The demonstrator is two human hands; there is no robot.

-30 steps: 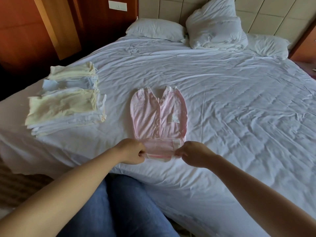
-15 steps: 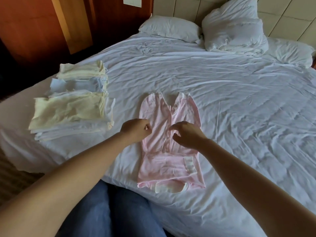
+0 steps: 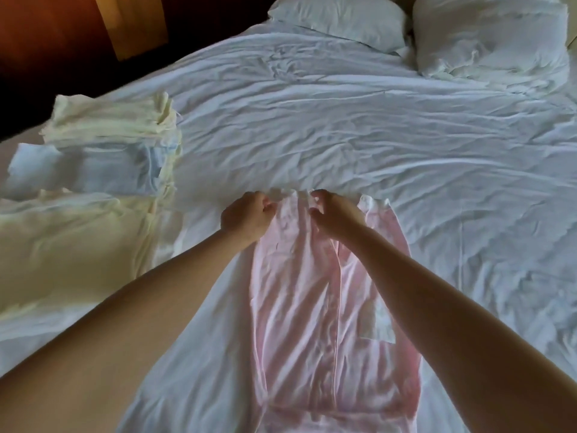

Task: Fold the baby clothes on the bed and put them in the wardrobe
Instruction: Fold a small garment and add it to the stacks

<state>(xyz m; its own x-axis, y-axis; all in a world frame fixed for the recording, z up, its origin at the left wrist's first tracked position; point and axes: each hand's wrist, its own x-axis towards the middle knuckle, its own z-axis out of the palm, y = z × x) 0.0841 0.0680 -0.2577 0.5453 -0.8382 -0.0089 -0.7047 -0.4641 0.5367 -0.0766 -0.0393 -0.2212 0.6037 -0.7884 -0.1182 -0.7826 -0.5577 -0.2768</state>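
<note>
Left hand: the left hand [image 3: 246, 218] is being held curled, and the outer corner of a leg cuff is being pinched in its fingertips.
Right hand: the right hand [image 3: 335, 215] is being held curled as well, and the inner corner of what looks like the same cuff is being pinched; the grip is partly hidden by the knuckles.
Garment: the pink baby suit [image 3: 296, 307] is being kept flat on the bed [image 3: 390, 126], running lengthwise away from the person with its front placket up. Its second leg [image 3: 379, 220] is lying free just beside the right hand.
Step in hand: one leg is probably being lifted by its cuff, to be smoothed or brought back over the body.
Done: two piles of folded clothes, a far pile [image 3: 109, 129] in pale yellow and blue and a near pile [image 3: 71, 245] in pale yellow, are lying to the left, well apart from the suit.
Left: the folding of the pink suit is judged unfinished. Nothing is being carried off yet, so the wardrobe step is judged not begun.
Loose clothes: no other unfolded piece is being shown.
Beyond: two pillows [image 3: 337, 23] are lying at the bed's head, and wooden panelling [image 3: 46, 42] is showing at the far left; whether it is the wardrobe cannot be told.
</note>
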